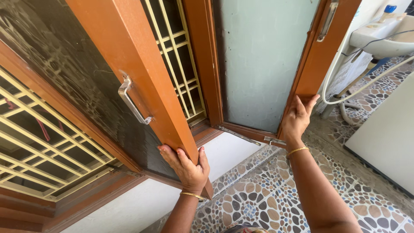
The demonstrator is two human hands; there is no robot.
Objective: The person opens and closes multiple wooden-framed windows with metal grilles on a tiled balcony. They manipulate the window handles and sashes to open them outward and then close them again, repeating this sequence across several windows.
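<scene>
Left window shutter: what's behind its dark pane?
Behind the left window shutter, the cream window grille shows at both sides; the dusty dark pane hides whatever lies directly behind.

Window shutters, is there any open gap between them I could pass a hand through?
Between the left shutter and right shutter lies a gap, but the cream grille bars it. The left hand and right hand crowd the shutters' lower corners. The patterned floor between the arms is bare.

Bright daylight is pouring in, glaring off the white sink (379, 36) at upper right. Soft shadows are falling on the patterned floor (267, 198). Wide-angle distortion is bending the edges; focus is staying sharp.
</scene>
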